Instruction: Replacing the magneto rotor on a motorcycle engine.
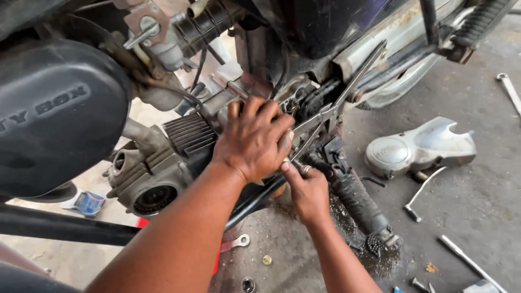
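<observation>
— Steel pliers (pixel 331 103), long and thin, are what the hands work with, right up against the motorcycle engine (pixel 163 163).

— Which hand has them?

— The left hand (pixel 255 138) lies over the handles, fingers curled and pressed together around them, knuckles up. The long handles stick out past it, up and to the right of the engine, toward the rear wheel (pixel 396 89).

— And the other hand?

— The right hand (pixel 306 190) sits just below the left one, thumb and forefinger pinching a small metal part (pixel 298 164) at the side of the engine. What the part is, I cannot tell; it is too small and half hidden.

— Where are the pliers' tips?

— Hidden under the left hand, close against the engine's open side.

— What else is near the engine?

— A black rubber footrest (pixel 361 203) juts out just right of it, below the right hand. Farther right, on the concrete floor (pixel 477 201), lies a silver engine cover (pixel 420 146), well apart from the hands. A slim bent tool (pixel 423 190) lies just below that cover, and a metal rod (pixel 469 263) lies lower still. A spanner (pixel 510 92) rests at the far right edge.

— Anything below the engine?

— A small wrench (pixel 236 242) on the floor, a brass-coloured washer (pixel 267 260) beside it, and a black frame tube (pixel 65 228) crossing to the left.
</observation>
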